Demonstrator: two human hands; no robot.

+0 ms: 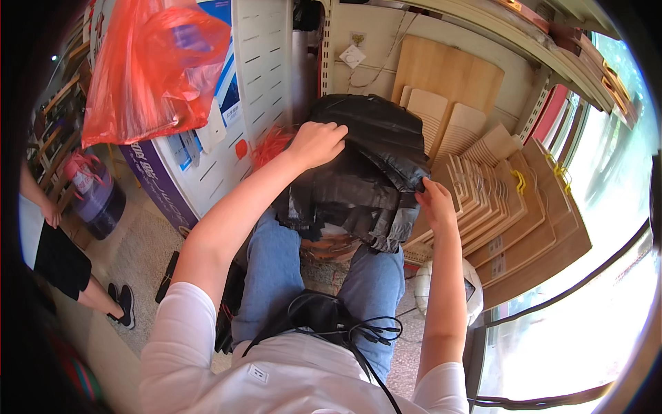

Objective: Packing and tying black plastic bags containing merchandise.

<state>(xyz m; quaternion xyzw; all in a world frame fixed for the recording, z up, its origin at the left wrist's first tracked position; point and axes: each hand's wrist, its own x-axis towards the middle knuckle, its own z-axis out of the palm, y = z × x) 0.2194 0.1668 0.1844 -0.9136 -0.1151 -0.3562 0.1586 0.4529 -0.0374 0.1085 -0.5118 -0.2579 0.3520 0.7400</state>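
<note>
A stack of black plastic bags (357, 191) lies in front of me, above my knees, on top of something round and brownish that is mostly hidden. My left hand (319, 144) is over the upper left of the black plastic, its fingers curled down on it; whether they pinch a layer is hard to tell. At the right edge, my right hand (434, 202) pinches a folded corner of the black plastic between thumb and fingers. Shredded red plastic strips (271, 146) show just left of the stack. Black cables (362, 328) lie looped over my lap.
Wooden boards (496, 207) stand in a rack on the right, near a white round object (450, 290). A red plastic bag (150, 77) hangs at upper left before a white slotted panel (264, 67). Another person (57, 248) stands at far left, near a dark purple container (98, 202).
</note>
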